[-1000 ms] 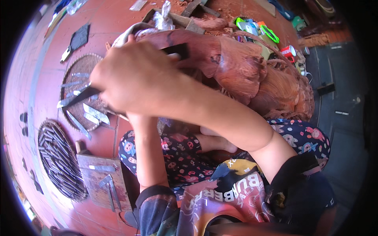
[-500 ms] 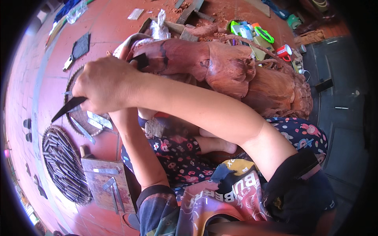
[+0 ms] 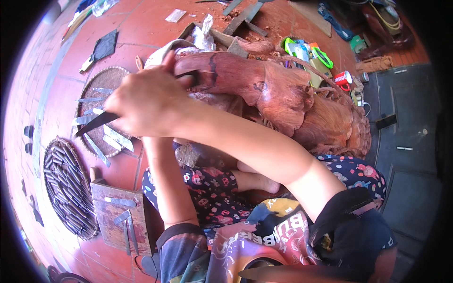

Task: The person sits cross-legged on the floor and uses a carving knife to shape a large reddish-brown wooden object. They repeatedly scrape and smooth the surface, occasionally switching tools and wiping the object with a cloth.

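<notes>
My right hand [image 3: 146,101] is closed around a dark, flat, tapered blade tool [image 3: 96,123], whose pointed end sticks out to the left of the fist. A dark curved end [image 3: 188,75] shows on the other side, against the reddish carved wood [image 3: 231,78]; the fist hides whether both ends belong to one tool. Behind the right wrist, my left forearm [image 3: 165,184] rises from below. The left hand is mostly covered by the right, so its fingers do not show clearly. The carved log lies across in front of my folded legs.
At the left, a round woven tray [image 3: 85,87] holds several metal blades. Below it, an oval basket [image 3: 47,174] is full of dark rods. A wooden board [image 3: 106,226] bears flat metal pieces. A red mug [image 3: 343,79] stands beyond the log; dark panels [image 3: 406,188] lie right.
The whole view has shifted a little. My right fist has moved rightward relative to the woven tray, uncovering more of its blades. The tool is still in my grip.
</notes>
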Motion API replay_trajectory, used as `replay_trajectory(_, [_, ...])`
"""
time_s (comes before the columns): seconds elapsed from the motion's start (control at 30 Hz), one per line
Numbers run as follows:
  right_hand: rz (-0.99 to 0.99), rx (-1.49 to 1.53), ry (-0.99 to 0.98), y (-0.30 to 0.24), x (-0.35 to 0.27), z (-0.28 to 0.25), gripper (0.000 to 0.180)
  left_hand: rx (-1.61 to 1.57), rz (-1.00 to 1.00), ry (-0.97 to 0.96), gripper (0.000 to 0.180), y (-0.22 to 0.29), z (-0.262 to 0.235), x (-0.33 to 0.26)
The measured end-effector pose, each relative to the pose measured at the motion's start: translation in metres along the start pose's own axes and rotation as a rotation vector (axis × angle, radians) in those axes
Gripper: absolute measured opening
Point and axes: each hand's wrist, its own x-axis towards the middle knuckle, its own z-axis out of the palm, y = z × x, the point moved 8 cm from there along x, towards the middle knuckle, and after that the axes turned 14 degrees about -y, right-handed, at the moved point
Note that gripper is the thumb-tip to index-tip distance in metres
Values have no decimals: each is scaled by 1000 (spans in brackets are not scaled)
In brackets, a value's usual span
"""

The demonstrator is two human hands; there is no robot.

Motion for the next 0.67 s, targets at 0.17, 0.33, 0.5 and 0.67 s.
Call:
replay_trajectory(0.17, [92,-174,80,3,-40,-14,15,44,41,-8,56,4,28,-13])
replay_trajectory(0.33, [65,-79,-16,18,-10,-5,20,-35,25,-37,57,-1,20,5])
replay_trajectory(0.5, [87,-283,41,6,-39,-18,17,-11,43,-32,57,4,40,-8])
replay_trajectory(0.67, [-5,-25,64,6,-18,-12,16,-25,-25,-49,58,0,12,-9])
